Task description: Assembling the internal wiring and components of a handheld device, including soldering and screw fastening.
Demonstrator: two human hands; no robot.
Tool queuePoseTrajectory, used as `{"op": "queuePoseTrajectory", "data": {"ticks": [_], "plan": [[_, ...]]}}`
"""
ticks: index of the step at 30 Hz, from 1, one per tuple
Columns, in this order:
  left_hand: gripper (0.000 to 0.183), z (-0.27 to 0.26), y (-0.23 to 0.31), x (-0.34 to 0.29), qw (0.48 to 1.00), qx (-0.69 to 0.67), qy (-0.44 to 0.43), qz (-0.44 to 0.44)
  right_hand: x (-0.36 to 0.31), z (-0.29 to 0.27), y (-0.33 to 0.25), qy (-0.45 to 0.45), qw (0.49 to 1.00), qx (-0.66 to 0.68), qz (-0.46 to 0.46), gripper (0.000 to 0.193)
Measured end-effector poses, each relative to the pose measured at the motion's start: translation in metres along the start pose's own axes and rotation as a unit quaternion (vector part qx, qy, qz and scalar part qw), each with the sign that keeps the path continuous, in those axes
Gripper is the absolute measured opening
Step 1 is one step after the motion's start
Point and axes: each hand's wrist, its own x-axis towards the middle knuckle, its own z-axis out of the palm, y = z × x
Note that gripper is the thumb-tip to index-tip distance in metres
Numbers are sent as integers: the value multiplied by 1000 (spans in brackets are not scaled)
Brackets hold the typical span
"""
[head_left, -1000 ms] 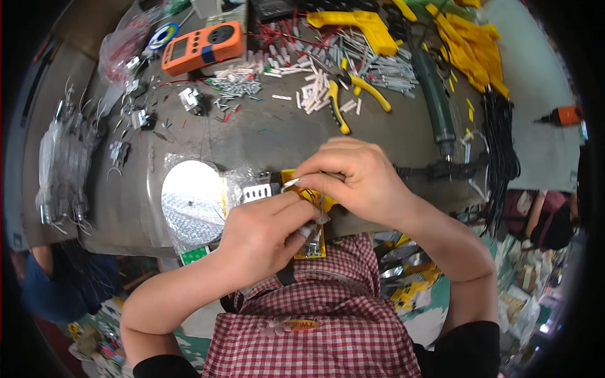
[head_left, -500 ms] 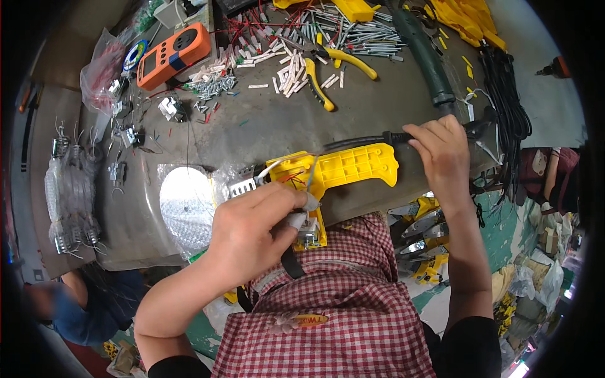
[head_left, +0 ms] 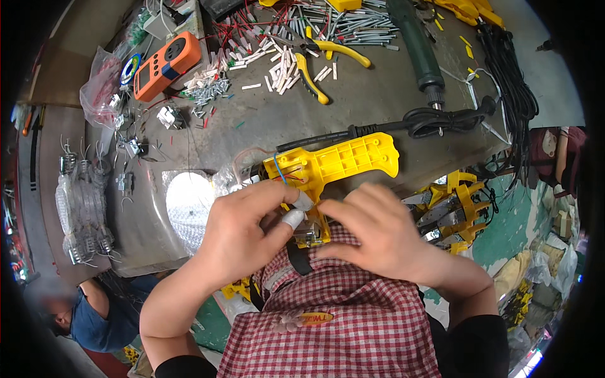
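Workbench [head_left: 255,135], right hand [head_left: 375,233] blurred, left hand [head_left: 242,220] partly hiding yellow casing [head_left: 353,160]

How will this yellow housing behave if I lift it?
The yellow housing will probably stay stiff, given its ribbed, moulded handle. That handle's open hollows suggest it's fairly light. The exposed blue wire looks thin, so it might flex.

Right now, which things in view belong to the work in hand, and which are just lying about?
Apparently in the work:
yellow housing, left hand at it, right hand nearby
blue wire on the housing
black cord beside it

Apparently just lying about:
orange meter
yellow-handled pliers
green power tool
small screws
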Motion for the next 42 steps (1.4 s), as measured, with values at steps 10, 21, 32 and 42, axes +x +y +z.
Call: {"op": "queuePoseTrajectory", "data": {"ticks": [10, 21, 32, 42], "plan": [[19, -12, -5, 13, 997, -1, -18, -76, 7, 28, 19, -1, 996, 93, 17, 46], [23, -25, 9, 30, 986, 16, -45, -160, 16, 22, 25, -36, 987, 149, 46, 45], [22, -24, 6, 27, 983, -10, -52, -178, 18, 21, 26, -34, 984, 168, 51, 43], [30, -19, 9, 19, 992, 122, -19, -34, 16, 24, 31, -32, 981, 183, 53, 46]]}}
